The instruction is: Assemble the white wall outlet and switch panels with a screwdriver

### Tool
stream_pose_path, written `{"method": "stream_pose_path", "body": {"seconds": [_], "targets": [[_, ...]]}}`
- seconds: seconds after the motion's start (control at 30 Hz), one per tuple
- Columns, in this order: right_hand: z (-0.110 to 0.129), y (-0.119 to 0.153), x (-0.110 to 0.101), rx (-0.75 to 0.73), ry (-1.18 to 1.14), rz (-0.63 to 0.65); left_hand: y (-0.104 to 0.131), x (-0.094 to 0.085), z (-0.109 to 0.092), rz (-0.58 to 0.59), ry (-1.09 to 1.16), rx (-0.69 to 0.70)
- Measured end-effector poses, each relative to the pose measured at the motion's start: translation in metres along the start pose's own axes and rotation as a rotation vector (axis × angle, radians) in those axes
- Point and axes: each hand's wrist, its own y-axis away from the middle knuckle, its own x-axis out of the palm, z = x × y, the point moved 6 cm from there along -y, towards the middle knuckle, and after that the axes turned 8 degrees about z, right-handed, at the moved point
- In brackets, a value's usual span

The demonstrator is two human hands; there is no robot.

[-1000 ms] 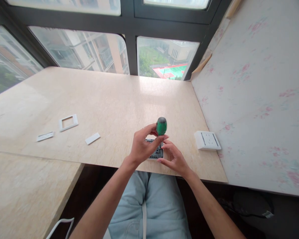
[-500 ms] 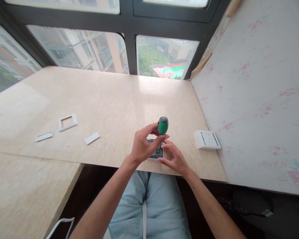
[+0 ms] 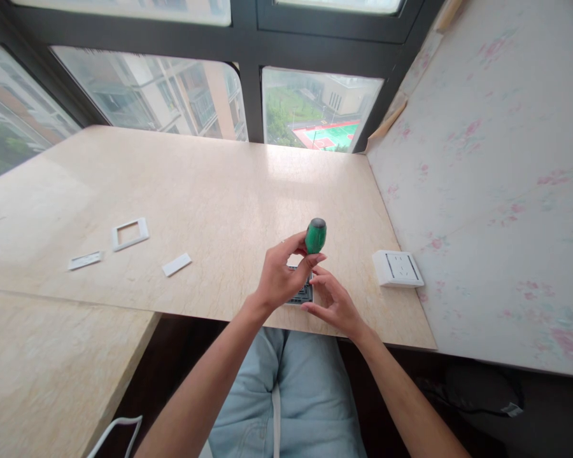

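My left hand (image 3: 284, 270) is closed round the green handle of a screwdriver (image 3: 316, 236), which stands nearly upright with its grey end cap uppermost. The shaft and tip are hidden behind my fingers. Below it on the counter lies a dark grey, ribbed back of an electrical wall plate (image 3: 305, 295), partly covered by my left hand. My right hand (image 3: 334, 302) curls round the plate's right side, thumb at the near corner and fingertips at the far part. Whether those fingertips also touch the screwdriver shaft, I cannot tell.
Leftward on the marble-patterned counter (image 3: 210, 191) lie a white frame (image 3: 144, 230), a narrow white strip (image 3: 84, 261) and a plain white cover strip (image 3: 176, 264). At right, a white wall socket box (image 3: 398, 268) sits by the papered wall. The counter's front edge runs just above my lap.
My left hand and the screwdriver handle have shifted slightly up and to the right. My right hand and the wall plate stay in place.
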Motion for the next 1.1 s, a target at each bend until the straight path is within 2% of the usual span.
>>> {"method": "stream_pose_path", "body": {"seconds": [0.27,0.4,0.53,0.67,0.8,1.0,1.1], "targets": [[-0.001,0.001,0.000,0.018,0.006,0.005,-0.003,0.001,0.004,-0.010,0.008,-0.014],[-0.004,0.001,0.003,0.006,-0.017,0.015,-0.001,0.004,0.005,0.071,0.031,-0.019],[-0.006,0.001,0.003,-0.003,-0.048,0.015,0.005,0.005,0.003,0.134,0.092,0.054],[-0.006,0.001,0.003,0.007,-0.033,0.018,0.008,0.003,0.000,0.170,0.059,0.082],[-0.004,0.001,0.003,0.011,-0.026,0.012,0.007,0.003,-0.005,0.147,0.082,0.059],[0.001,0.000,0.002,0.003,0.036,0.020,-0.001,0.006,-0.008,0.097,0.347,-0.007],[0.002,0.000,0.001,0.000,0.051,0.013,-0.006,0.006,-0.009,0.090,0.304,-0.064]]}}
